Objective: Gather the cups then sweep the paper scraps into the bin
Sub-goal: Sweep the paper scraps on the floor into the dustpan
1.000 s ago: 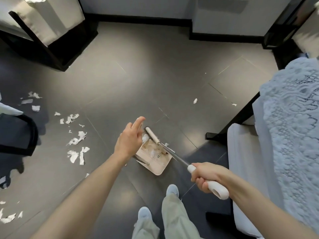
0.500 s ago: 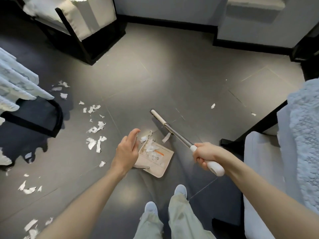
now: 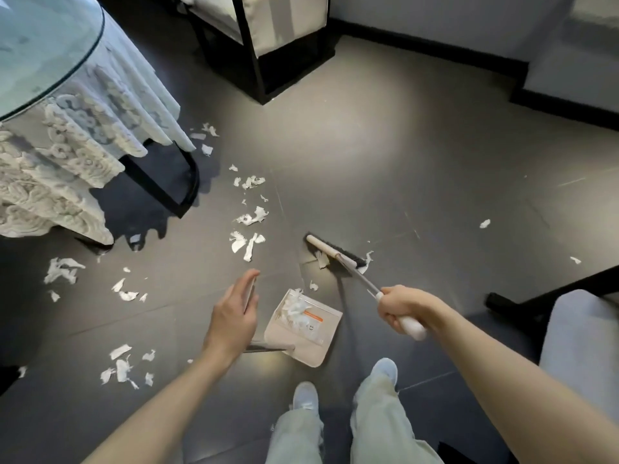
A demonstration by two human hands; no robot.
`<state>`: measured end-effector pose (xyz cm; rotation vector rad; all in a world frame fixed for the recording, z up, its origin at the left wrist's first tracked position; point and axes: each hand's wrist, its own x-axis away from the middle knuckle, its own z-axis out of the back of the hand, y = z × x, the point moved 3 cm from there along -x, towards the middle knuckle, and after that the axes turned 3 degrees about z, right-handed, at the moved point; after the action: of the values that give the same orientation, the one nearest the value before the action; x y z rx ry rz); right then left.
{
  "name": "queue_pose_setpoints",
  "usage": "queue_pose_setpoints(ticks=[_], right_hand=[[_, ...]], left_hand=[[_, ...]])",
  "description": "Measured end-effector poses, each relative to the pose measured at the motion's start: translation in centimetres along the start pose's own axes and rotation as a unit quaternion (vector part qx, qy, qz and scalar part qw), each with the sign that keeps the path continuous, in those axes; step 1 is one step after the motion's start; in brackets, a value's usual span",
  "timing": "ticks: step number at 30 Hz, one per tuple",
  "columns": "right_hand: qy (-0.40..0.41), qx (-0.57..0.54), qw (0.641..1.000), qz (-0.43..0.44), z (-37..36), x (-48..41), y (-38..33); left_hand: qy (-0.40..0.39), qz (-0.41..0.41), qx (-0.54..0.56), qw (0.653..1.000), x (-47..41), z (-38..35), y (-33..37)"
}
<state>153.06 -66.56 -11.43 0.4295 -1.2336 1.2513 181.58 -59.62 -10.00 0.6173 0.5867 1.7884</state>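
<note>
Where are the paper scraps (image 3: 249,217) located? (Student)

Some are seen collected in the dustpan (image 3: 315,349), which is set on the floor (image 3: 385,155) just ahead of the shoes (image 3: 304,396). Most are scattered to the left, between the pan and the glass-topped table (image 3: 40,45). Two small pieces lie well apart at the right, and a few are lodged against the broom head (image 3: 335,254). No bin and no cups are shown.

How are the tools held? (Student)

The broom's white grip is clasped by the right hand (image 3: 402,309), all fingers wrapped round it, and the head is laid on the floor beyond the pan. The left hand (image 3: 232,316) is placed at the top of the dustpan handle (image 3: 268,347) with fingers nearly straight. Whether the handle is actually clasped cannot be told.

What could go wrong from here? (Student)

Several failures are to be anticipated. If the pan is only lightly steadied, it may be pushed back or tipped by the broom stroke, and the collected paper spilled. Light scraps may be flicked past the pan lip by a fast stroke, or carried off clinging to the bristles. The pieces near the table may be missed, or the hanging lace cloth (image 3: 77,139) snagged, should the broom be driven beneath it. The two outlying pieces at the right are easily overlooked.
</note>
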Motion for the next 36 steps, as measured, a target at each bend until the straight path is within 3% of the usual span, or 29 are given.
queue_pose_setpoints(ticks=[4, 8, 12, 20, 28, 36], right_hand=[[-0.048, 0.055, 0.997, 0.002, -4.3, 2.4, -3.0], [-0.113, -0.129, 0.984, -0.042, -5.4, 4.5, -3.5], [-0.116, -0.269, 0.954, -0.061, -4.0, 6.5, -2.8], [0.044, -0.234, 0.971, -0.008, -0.2, 7.5, 0.4], [0.150, -0.337, 0.929, -0.035, 10.7, 4.4, 8.0], [0.258, -0.300, 0.914, -0.093, 23.9, -0.3, 17.4]], left_hand=[[-0.004, -0.013, -0.020, 1.000, -0.5, 0.3, -1.3], [-0.006, -0.028, -0.003, 1.000, -2.9, 0.3, -0.5], [-0.023, -0.052, 0.004, 0.998, -4.3, -0.1, 0.2], [-0.023, -0.125, 0.010, 0.992, -7.4, -2.3, 4.6], [-0.049, -0.186, 0.019, 0.981, -15.0, -8.7, 13.5], [-0.130, -0.247, -0.045, 0.959, -24.6, -17.7, 26.0]])
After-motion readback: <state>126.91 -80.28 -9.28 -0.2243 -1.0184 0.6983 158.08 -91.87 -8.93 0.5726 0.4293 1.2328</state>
